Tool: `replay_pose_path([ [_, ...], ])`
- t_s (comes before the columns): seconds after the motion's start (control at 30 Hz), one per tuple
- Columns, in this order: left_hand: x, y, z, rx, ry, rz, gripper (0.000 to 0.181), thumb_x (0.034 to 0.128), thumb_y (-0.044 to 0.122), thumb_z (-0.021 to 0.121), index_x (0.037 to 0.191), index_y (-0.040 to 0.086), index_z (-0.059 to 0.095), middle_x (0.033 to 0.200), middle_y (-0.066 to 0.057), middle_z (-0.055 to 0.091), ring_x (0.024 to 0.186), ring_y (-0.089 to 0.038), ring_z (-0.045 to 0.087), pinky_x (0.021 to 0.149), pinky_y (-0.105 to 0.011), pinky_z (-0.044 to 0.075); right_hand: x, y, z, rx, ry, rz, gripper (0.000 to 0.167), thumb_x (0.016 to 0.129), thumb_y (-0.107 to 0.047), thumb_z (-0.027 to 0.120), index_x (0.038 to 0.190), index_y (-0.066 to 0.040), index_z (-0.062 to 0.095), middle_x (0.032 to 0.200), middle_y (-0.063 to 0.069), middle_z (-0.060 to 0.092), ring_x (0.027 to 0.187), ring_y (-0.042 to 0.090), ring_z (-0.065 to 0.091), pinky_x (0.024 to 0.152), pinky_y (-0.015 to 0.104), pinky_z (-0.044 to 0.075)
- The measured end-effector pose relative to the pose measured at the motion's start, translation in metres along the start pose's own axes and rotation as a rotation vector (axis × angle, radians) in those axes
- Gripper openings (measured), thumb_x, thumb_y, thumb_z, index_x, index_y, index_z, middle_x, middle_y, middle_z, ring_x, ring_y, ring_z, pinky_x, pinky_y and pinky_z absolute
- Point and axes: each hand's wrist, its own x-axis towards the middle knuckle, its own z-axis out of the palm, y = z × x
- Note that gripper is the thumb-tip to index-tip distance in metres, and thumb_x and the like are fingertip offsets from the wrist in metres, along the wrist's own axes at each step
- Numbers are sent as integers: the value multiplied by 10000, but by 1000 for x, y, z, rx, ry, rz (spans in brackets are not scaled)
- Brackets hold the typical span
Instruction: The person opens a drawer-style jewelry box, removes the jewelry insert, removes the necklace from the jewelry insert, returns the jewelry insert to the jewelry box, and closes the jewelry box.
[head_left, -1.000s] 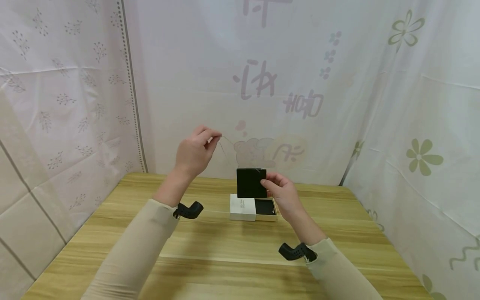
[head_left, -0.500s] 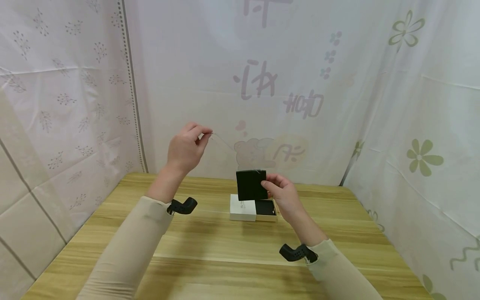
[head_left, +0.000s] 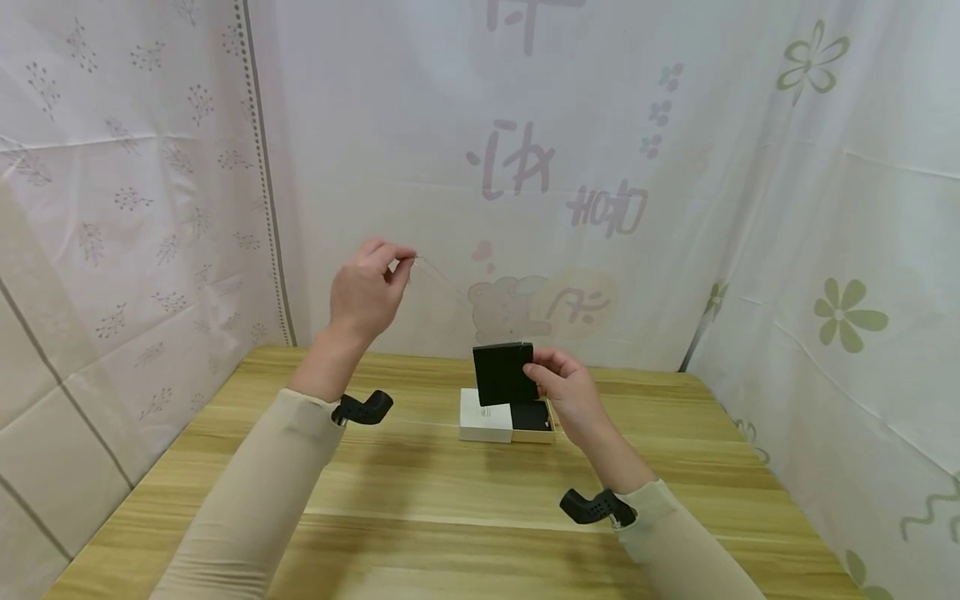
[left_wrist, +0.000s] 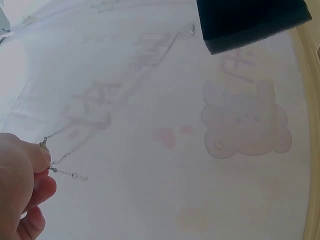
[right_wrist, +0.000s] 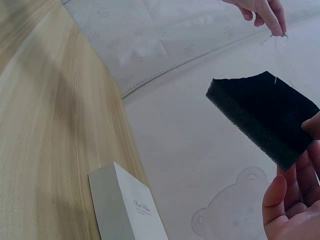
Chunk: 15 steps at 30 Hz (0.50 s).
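Up on the left, the left hand (head_left: 369, 287) pinches the clasp end of a thin silver chain (left_wrist: 65, 156) between thumb and fingertips; a short tail dangles there. The chain slants toward a black foam pad (head_left: 505, 374), with a small shiny piece near the pad in the left wrist view. At the pad's right edge the right hand (head_left: 572, 394) grips it between thumb and fingers, upright above the box. In the right wrist view the pad (right_wrist: 265, 112) shows its thick foam edge. Whether the chain still touches the pad, I cannot tell.
A white box (head_left: 485, 421) stands on the wooden table (head_left: 420, 500) below the pad, its sleeve partly slid off a tray (head_left: 532, 436) that holds something black. Printed curtains (head_left: 375, 125) surround the table at the back and both sides.
The left hand has moved left and slightly up, drawing the chain out straighter from the pad. The pad has dropped a little and tilted in the right hand.
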Motion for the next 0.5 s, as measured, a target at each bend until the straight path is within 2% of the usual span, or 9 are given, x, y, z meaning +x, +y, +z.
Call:
replay_pose_path([
  [0.13,-1,-1,0,-1,-10,-22,129,1063,92,725,1104,28,830,1041,-153,743,785,-313,715,681,-443,621,0,1,-1,16,13,0,41,1047,-56,695,1069,-88,706,926,-85,662,889,111,584,725,209,551],
  [0.3,-2,-2,0,-8,-42,-24,133,1062,107,734,1110,31,832,1044,-145,745,789,-313,710,687,-424,618,0,2,-1,30,15,4,39,1048,-58,702,1084,-68,713,924,-83,669,885,111,586,724,213,557],
  [0.5,-5,-5,0,-6,-46,-29,132,1059,100,734,1109,25,831,1052,-148,746,798,-318,717,698,-445,626,0,1,-1,28,17,10,65,1051,-77,709,1113,-55,710,935,-76,664,894,114,588,733,214,553],
])
